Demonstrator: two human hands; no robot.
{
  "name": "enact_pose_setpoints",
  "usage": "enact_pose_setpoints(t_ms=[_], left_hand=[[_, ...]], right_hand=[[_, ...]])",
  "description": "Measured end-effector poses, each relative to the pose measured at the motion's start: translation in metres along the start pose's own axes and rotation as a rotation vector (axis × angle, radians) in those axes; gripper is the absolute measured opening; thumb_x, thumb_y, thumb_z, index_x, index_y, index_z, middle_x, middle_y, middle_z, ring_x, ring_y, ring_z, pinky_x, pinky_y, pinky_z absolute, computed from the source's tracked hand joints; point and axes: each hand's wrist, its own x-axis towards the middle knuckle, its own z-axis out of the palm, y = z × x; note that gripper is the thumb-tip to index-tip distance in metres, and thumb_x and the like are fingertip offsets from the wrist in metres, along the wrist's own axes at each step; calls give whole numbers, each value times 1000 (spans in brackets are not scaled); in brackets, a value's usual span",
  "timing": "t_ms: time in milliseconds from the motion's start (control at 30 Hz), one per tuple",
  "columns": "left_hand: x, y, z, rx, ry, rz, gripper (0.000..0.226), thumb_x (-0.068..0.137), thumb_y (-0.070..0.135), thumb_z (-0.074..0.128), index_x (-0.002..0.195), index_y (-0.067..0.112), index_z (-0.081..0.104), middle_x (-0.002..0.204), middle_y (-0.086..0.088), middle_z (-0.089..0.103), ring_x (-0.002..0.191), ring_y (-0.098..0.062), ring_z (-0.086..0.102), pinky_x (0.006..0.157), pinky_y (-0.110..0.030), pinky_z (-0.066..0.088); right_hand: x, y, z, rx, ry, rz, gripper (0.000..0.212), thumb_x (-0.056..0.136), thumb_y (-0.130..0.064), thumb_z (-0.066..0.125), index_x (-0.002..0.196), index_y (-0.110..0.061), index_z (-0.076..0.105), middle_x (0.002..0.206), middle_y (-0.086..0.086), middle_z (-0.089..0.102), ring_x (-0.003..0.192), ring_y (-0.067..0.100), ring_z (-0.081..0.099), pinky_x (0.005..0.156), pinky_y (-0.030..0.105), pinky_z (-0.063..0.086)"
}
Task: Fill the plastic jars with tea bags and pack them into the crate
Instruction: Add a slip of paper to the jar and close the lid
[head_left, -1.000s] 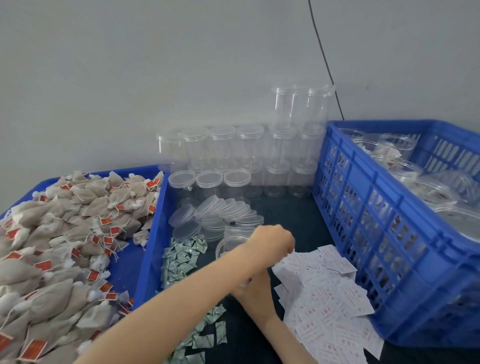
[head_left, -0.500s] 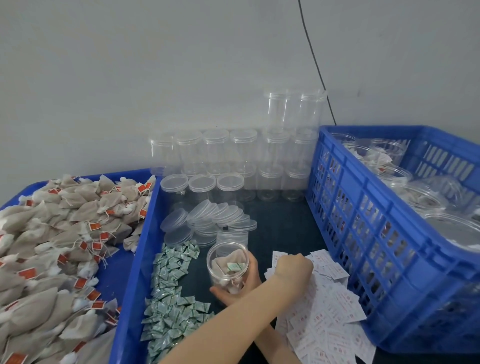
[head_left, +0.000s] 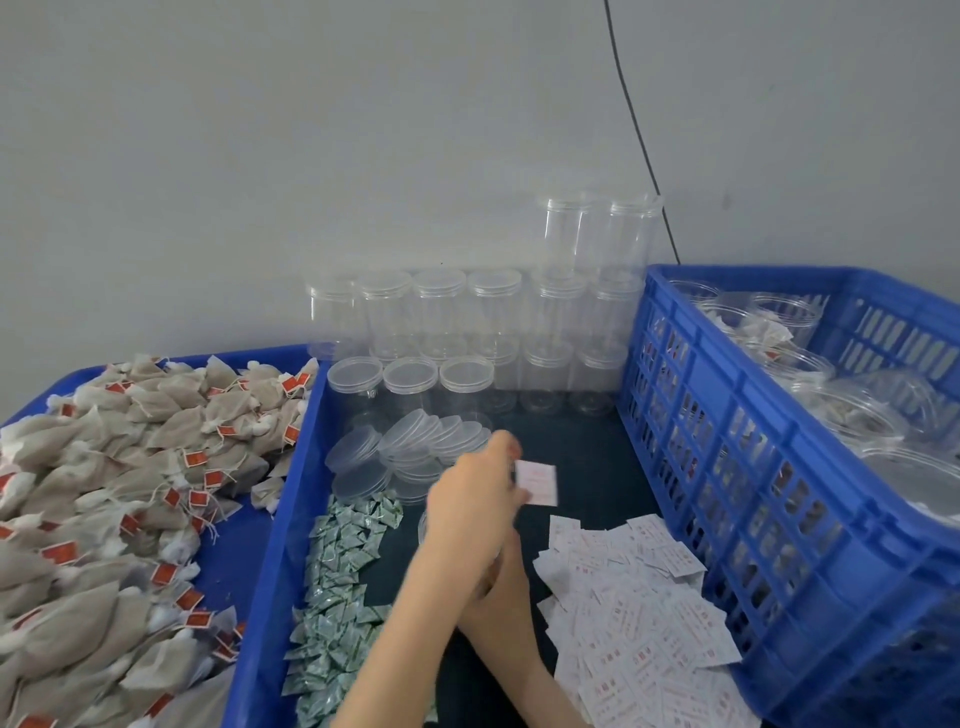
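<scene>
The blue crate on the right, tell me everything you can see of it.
The blue crate is a large rectangular box of what looks like moulded plastic, with a thick solid rim and walls pierced by rows of slots. It stands upright at the right of the work surface, its far corner near the grey wall. Inside stand clear plastic jars, at least some holding tea bags. The pile of white paper slips lies against the foot of its near wall. Neither hand touches it.

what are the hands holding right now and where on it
The left hand pinches a white paper slip by its left edge. The right hand, mostly hidden beneath, seems to hold the jar; where cannot be told.
</scene>
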Motion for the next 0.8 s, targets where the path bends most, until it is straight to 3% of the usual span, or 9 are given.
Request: enact_pose_setpoints(t_ms=[100,167,333,467,567,633,667,733,800], left_hand=[[-12,-32,-20,14,-38,-127,35,87,28,65,114,28,43,99,2,66,88,-19,64,80,-38,54],[-16,-44,-25,34,-96,-169,34,85,28,67,112,27,47,100,2,66,90,-18,64,83,-38,53],[-18,-52,-20,106,-183,-184,30,84,30,68,112,30,54,108,2,65,97,-18,63,88,-38,52],[-21,-51,-11,275,-99,-166,21,90,26,58,111,25,53,113,-1,62,103,-23,60,82,-32,46],[-22,-51,-7,342,-36,-154,19,93,25,55,111,21,52,111,-3,61,103,-25,60,77,-32,43],[-23,-51,-6,348,-20,-143,22,92,28,56,113,21,51,110,-3,62,103,-25,61,75,-31,41],[-24,-51,-6,338,-6,-139,23,93,29,55,114,22,52,110,-2,63,102,-25,61,74,-31,40],[-26,-53,-7,276,53,-138,19,93,32,53,112,27,54,106,2,64,98,-22,62,71,-29,40],[-28,-58,-10,194,127,-144,15,94,35,50,107,31,56,100,7,65,91,-18,62,68,-28,42]], right_hand=[[1,7,0,-17,20,-4,86,54,-33,94,121,-54,44,118,-20,64,108,6,66,84,27,57],[2,7,0,-38,13,-18,87,57,-26,93,127,-47,46,122,-13,65,111,12,66,86,31,58],[0,6,0,25,8,0,92,59,-16,93,134,-43,45,127,-9,64,116,12,64,86,24,56],[1,6,0,9,36,-28,88,60,-9,92,130,-38,48,124,-9,65,113,9,65,84,20,54],[6,8,1,13,2,1,70,62,-8,89,119,-21,51,108,-3,69,96,15,68,76,23,54],[6,6,1,-50,-20,18,61,62,-13,90,106,-11,48,94,6,63,81,19,60,67,23,49],[5,5,2,-63,-14,10,64,59,-20,91,107,-11,49,98,5,61,83,20,58,67,23,49],[1,1,4,-94,49,-4,88,51,-35,91,126,-25,46,134,-9,45,113,7,54,82,18,49],[-4,-3,2,-229,105,-72,116,45,-46,88,141,-40,23,151,-28,10,137,-11,23,98,8,38]])
